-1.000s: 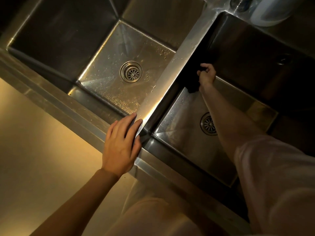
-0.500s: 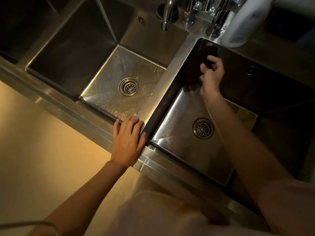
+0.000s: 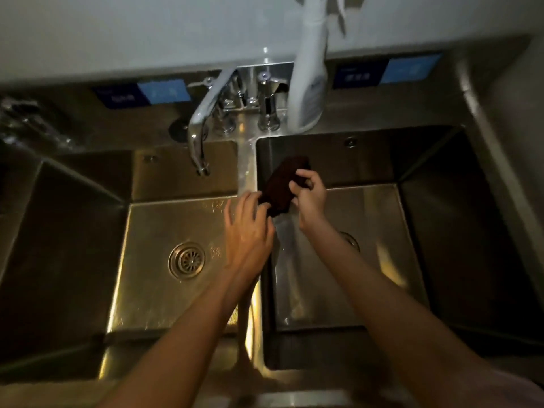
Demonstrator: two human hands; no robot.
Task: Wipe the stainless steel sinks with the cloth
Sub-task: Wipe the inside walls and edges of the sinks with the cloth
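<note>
A: What has changed?

B: The left hand (image 3: 247, 234) has left the front rim and come up to the dark cloth (image 3: 282, 187), held above the strip between the two sinks (image 3: 176, 304). Likely a regrip before more wiping.

A: And the hands?

B: The right hand (image 3: 309, 195) grips the cloth's upper end, fingers curled. The left hand's fingertips meet its lower end; whether they pinch it, I cannot tell.

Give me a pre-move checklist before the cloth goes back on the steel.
1. Right hand grips the cloth: ok.
2. Left hand has hold of the cloth's near end: cannot tell, fingertips only reach it.
3. Cloth touching the right sink: not ok, held above it.
4. Faucet off: ok, no stream visible.
5. Spray bottle out of the way: ok, behind the basin.
</note>
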